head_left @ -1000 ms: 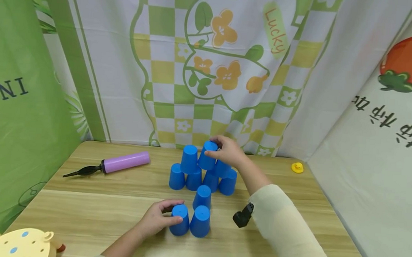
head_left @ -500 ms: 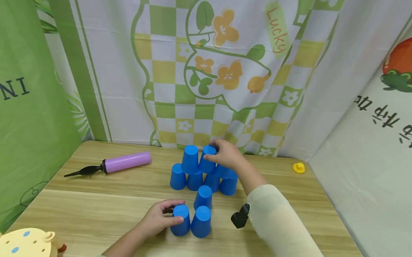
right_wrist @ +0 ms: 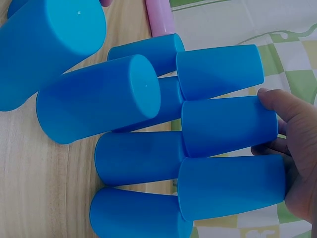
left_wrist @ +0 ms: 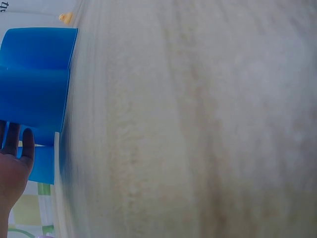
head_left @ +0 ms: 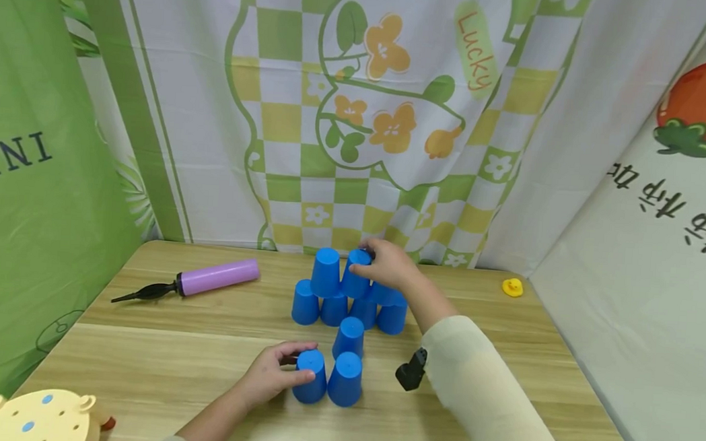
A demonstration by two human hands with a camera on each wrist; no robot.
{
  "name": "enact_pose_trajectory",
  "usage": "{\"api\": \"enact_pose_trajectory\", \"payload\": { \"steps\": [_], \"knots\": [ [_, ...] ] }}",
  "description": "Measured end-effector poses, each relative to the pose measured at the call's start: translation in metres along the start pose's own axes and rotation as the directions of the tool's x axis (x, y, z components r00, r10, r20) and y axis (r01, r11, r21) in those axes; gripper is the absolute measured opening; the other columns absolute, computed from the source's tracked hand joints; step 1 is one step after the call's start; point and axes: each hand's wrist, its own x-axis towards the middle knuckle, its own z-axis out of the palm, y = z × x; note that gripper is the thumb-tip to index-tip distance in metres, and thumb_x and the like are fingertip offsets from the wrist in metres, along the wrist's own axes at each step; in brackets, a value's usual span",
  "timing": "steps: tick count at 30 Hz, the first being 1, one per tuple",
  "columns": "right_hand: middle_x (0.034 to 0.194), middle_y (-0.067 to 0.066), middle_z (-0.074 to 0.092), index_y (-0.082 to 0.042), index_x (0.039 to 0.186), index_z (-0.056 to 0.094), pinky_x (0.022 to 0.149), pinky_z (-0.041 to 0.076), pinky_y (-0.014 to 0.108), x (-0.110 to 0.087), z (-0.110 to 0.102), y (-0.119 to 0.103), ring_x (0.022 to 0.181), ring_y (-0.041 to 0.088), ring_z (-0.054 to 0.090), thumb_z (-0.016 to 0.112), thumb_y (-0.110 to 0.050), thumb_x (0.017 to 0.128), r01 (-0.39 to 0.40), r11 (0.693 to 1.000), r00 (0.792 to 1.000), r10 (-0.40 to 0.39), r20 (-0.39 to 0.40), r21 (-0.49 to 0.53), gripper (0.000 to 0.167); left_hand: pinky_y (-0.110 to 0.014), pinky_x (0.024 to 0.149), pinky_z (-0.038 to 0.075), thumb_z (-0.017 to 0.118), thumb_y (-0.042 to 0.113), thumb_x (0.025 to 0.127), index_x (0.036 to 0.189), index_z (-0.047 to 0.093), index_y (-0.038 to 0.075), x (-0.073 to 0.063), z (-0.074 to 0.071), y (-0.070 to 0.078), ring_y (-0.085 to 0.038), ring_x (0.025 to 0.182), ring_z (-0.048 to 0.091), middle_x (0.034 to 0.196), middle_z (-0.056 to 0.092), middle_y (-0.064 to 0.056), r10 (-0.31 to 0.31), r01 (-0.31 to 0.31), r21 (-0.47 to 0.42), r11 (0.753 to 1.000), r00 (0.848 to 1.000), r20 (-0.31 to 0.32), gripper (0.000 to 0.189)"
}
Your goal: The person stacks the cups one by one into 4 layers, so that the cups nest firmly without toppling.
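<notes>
your left hand and right hand, both partly curled and holding
your left clasps the blue cup at 8 o'clock among the 3 front cups on the bench; your right pinches the middle upper cup of a 2-row stack, 3 over 4, at 12 o'clock from them. the purple pump lies at 10 o'clock, the yellow duck at 2.

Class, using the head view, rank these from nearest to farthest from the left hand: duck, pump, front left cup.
1. Front left cup: in the left hand's grip.
2. Pump: toward the table's back left.
3. Duck: near the back right corner.
</notes>
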Motion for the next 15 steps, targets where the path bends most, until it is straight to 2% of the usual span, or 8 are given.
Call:
{"api": "enact_pose_trajectory", "payload": {
  "steps": [8, 15],
  "knots": [
    [0.142, 0.015, 0.053, -0.01, 0.143, 0.048, 0.106, 0.045, 0.051, -0.004, -0.006, 0.004, 0.132, 0.034, 0.05, 0.066, -0.04, 0.091, 0.007, 0.994, 1.0, -0.006, -0.018, 0.105, 0.063, -0.041, 0.092, 0.053, 0.077, 0.025, 0.085, 0.133, 0.059, 0.004, 0.001, 0.0, 0.0, -0.028, 0.115, 0.058, 0.134, 0.06, -0.018, -0.018, 0.018, 0.018, 1.0, 1.0, -0.003, 0.055],
    [0.139, 0.014, 0.057, -0.01, 0.139, 0.053, 0.104, 0.047, 0.05, -0.01, -0.011, 0.005, 0.129, 0.033, 0.053, 0.066, -0.041, 0.092, 0.013, 0.997, 1.0, -0.012, -0.006, 0.078, 0.058, -0.038, 0.09, 0.053, 0.077, 0.024, 0.084, 0.133, 0.059, 0.003, 0.002, 0.001, -0.001, -0.027, 0.113, 0.059, 0.133, 0.061, -0.018, -0.019, 0.019, 0.015, 1.0, 1.0, -0.004, 0.056]
  ]
}}
